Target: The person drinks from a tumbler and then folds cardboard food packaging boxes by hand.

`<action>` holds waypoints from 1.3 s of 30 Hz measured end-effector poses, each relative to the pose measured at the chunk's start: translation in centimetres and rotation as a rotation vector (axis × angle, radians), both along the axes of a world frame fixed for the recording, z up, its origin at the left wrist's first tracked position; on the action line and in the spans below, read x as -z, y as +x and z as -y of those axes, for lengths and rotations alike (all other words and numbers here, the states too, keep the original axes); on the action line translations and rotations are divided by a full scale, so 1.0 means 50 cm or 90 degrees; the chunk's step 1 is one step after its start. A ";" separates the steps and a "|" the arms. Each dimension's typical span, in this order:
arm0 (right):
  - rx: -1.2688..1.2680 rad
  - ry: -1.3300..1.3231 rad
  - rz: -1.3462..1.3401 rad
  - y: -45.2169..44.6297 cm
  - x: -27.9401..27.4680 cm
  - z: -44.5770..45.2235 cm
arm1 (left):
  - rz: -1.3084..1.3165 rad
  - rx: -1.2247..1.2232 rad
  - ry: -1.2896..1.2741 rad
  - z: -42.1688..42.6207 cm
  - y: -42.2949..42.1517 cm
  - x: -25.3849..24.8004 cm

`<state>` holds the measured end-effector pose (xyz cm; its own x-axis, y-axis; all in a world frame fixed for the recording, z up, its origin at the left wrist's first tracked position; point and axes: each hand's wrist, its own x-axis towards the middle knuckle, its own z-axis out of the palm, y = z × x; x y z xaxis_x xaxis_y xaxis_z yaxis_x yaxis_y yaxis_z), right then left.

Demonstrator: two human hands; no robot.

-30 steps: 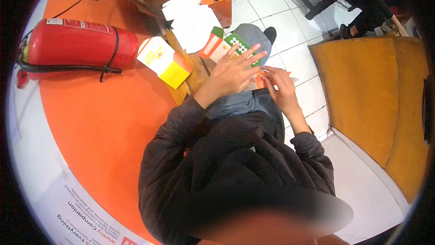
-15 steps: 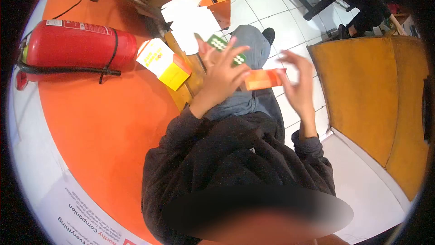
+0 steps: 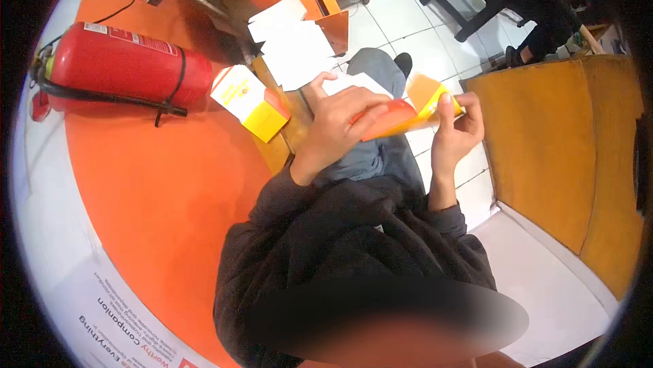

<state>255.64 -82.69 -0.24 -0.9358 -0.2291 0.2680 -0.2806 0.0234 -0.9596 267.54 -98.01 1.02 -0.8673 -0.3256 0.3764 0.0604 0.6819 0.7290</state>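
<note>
The orange-yellow carton point(image 3: 400, 119) tilts, one flap raised.

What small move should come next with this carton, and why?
Probably the right hand should fold the tan flap inward: that flap sticks out from the carton, by the yellow end this hand pinches, while the left hand holds the opposite end.

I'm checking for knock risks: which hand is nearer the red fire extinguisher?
Left. The left hand, on the carton's nearer end, is right of the fire extinguisher, apart from it; the right hand, at the carton's other end, is farther right.
</note>
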 end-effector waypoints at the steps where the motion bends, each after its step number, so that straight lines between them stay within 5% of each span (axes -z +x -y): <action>1: 0.061 0.039 -0.086 0.004 -0.007 0.006 | -0.014 0.001 -0.016 -0.002 0.000 -0.004; 4: -0.062 0.146 -0.244 -0.012 -0.046 0.002 | -0.105 0.012 -0.040 -0.002 0.006 0.016; 5: -0.285 0.181 -0.177 -0.035 -0.081 -0.009 | -0.115 -0.004 0.188 -0.013 0.009 0.017; 6: -0.345 0.229 -0.192 -0.041 -0.099 -0.003 | -0.127 -0.022 0.416 -0.029 -0.002 0.009; 8: -0.463 0.324 -0.230 -0.052 -0.118 0.007 | -0.076 0.010 0.622 -0.033 -0.003 0.005; 11: -0.384 0.334 -0.346 -0.038 -0.119 0.026 | 0.033 0.111 0.551 -0.021 0.006 0.021; 16: -0.100 0.073 -0.383 0.030 -0.046 0.046 | -0.218 -0.045 0.618 -0.032 -0.018 0.026; 18: -0.168 0.088 -0.340 0.055 -0.037 0.054 | -0.324 -0.038 0.668 -0.041 -0.029 -0.001; 23: -0.185 0.034 -0.308 0.064 -0.054 0.065 | -0.258 0.098 0.729 -0.039 -0.007 -0.024; 26: -0.183 0.041 -0.350 0.071 -0.069 0.068 | -0.216 0.040 0.726 -0.030 0.003 -0.023; 29: -0.198 0.047 -0.377 0.061 -0.062 0.067 | -0.267 0.050 0.654 -0.011 -0.001 -0.013; 33: -0.191 0.023 -0.332 0.048 -0.062 0.061 | -0.169 -0.054 0.321 -0.007 0.009 0.016; 36: -0.223 -0.021 -0.272 0.047 -0.073 0.066 | -0.440 0.016 0.493 -0.029 -0.022 0.024; 39: -0.270 -0.025 -0.256 0.042 -0.082 0.068 | -0.441 0.036 0.557 -0.023 -0.024 0.032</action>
